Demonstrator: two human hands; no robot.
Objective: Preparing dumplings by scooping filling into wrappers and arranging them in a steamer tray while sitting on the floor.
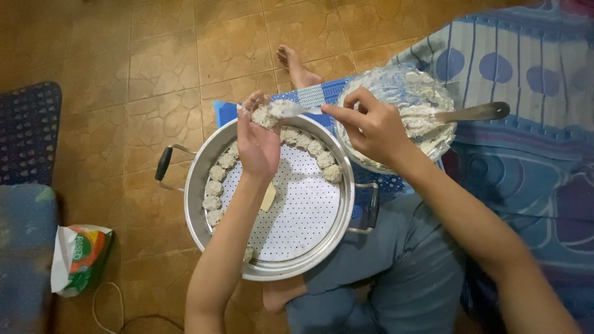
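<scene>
The left hand (257,139) cups a dumpling (265,115) in curled fingers above the steamer tray (297,210). The right hand (371,127) pinches a spoon (291,109), its bowl touching the dumpling.

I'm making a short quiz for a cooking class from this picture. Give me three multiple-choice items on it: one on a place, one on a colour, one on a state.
1. Where do the shaped lumps lie in the steamer tray?
A. Along its rim
B. Heaped in its middle
C. On the floor

2. What colour is the tray's perforated plate?
A. Black
B. White
C. Red

3. What does the left hand hold?
A. Nothing
B. A knife
C. A lump of mixture

Answers:
1 A: the lumps curve in a row along the tray's edge.
2 B: the plate is white with small holes.
3 C: the right hand presses a spoon onto the lump in it.
</scene>
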